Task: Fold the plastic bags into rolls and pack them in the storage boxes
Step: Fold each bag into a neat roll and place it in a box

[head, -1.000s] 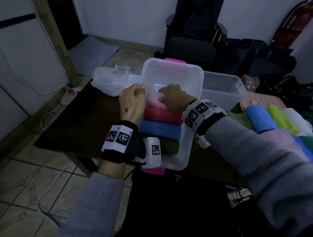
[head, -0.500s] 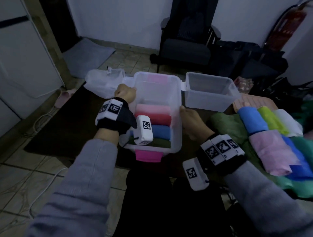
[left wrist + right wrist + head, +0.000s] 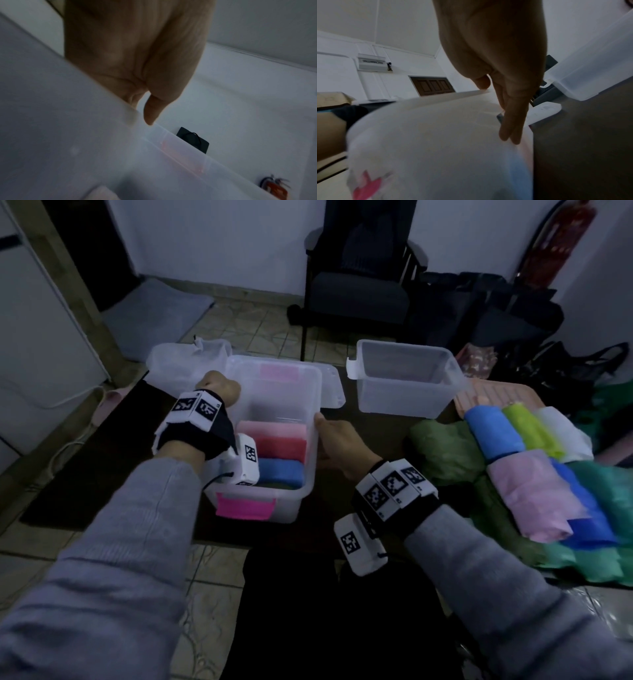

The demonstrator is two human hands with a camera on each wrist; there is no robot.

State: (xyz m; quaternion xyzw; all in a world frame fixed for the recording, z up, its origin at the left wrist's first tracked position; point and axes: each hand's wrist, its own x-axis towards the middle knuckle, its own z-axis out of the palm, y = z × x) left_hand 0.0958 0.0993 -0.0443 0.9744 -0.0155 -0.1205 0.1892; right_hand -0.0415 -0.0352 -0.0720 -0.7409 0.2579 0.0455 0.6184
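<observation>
A translucent storage box (image 3: 289, 506) with a pink latch stands flat on the dark table. Inside lie a pink roll (image 3: 270, 429), a red roll (image 3: 282, 445), a blue roll (image 3: 282, 470) and the edge of a green one. My left hand (image 3: 219, 385) grips the box's left wall near the far corner; in the left wrist view its thumb (image 3: 152, 112) sits inside the wall (image 3: 68, 135), the fingers outside. My right hand (image 3: 337, 440) holds the right wall (image 3: 436, 142), thumb over the rim and fingers (image 3: 510, 128) flat on the outside.
A second, empty storage box (image 3: 407, 402) stands at the back right. Loose rolls, blue (image 3: 493, 433), lime (image 3: 527, 426), white (image 3: 561, 436) and pink (image 3: 529, 494), lie on green bags at the right. A white bag (image 3: 185, 359) lies behind the left hand. A chair (image 3: 359, 289) stands beyond the table.
The box, tipped towards me a second ago, now stands flat. My right hand left the rolls inside and took the right wall. My left hand slid to the far left rim.
</observation>
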